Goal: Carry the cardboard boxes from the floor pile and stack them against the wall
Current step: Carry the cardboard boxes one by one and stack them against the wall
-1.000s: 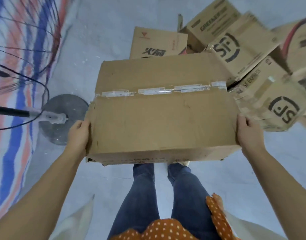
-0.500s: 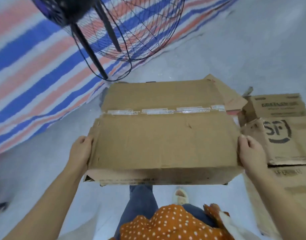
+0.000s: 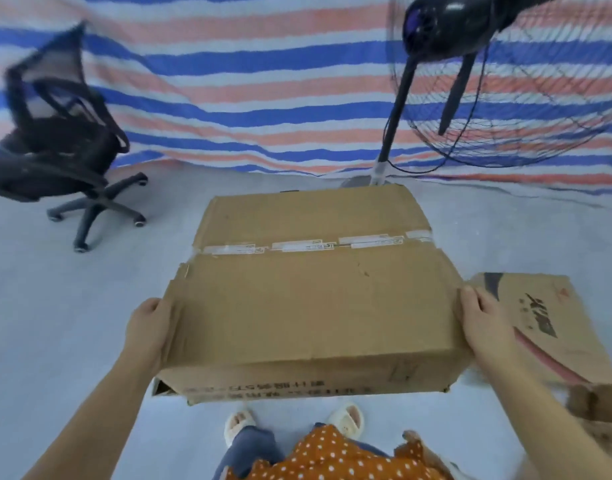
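I carry a large brown cardboard box (image 3: 315,306), its top seam taped, level in front of me above the grey floor. My left hand (image 3: 148,327) grips its left side and my right hand (image 3: 481,320) grips its right side, fingers curled over the top edges. A second cardboard box (image 3: 546,323) with dark print and a red stripe lies on the floor just right of my right hand. Ahead hangs the striped tarp wall (image 3: 263,81).
A black standing fan (image 3: 470,46) rises right of centre, its pole and base just beyond the carried box. A black office chair (image 3: 55,143) stands at the left by the tarp. Part of another carton (image 3: 595,407) shows at the lower right. My feet in pale slippers are below the box.
My view has swung left, away from the box pile and toward the tarp wall. The chair has come into sight, the fan has shifted to the right. Both hands keep the same hold on the box.
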Demonstrator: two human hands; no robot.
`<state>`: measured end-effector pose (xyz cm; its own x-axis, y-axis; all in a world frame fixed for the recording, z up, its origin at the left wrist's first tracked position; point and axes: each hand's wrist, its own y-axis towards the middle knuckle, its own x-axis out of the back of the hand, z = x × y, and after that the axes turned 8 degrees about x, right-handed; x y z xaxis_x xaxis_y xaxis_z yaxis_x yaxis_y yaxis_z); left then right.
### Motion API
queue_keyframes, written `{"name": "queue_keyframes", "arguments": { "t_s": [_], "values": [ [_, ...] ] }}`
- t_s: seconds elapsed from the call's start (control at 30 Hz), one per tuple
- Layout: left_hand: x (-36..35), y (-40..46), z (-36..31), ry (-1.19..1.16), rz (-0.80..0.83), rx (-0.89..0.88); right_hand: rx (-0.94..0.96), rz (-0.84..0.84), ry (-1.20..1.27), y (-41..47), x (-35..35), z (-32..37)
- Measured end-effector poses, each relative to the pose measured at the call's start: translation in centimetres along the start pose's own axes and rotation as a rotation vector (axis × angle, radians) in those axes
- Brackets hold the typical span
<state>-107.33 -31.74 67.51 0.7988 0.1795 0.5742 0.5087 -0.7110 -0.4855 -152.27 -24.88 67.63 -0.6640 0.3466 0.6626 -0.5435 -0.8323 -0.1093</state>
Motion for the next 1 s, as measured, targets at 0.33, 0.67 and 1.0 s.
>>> {"name": "queue_keyframes", "arguments": {
  "t_s": [0.33,0.67,1.0],
  "values": [
    [22.2,-2.8,17.3,-0.361,-0.283,0.296,0.303,0.318,-0.013,-11.0,-16.5,15.5],
    [41.1,-9.5,34.9,-0.555,-0.675,0.55,0.587,0.674,0.007,-28.7,-34.3,28.8],
    [47.9,-15.7,45.8,-0.825,-0.986,0.701,0.868,1.014,0.019,-43.1,-46.2,39.5]
  ]
}}
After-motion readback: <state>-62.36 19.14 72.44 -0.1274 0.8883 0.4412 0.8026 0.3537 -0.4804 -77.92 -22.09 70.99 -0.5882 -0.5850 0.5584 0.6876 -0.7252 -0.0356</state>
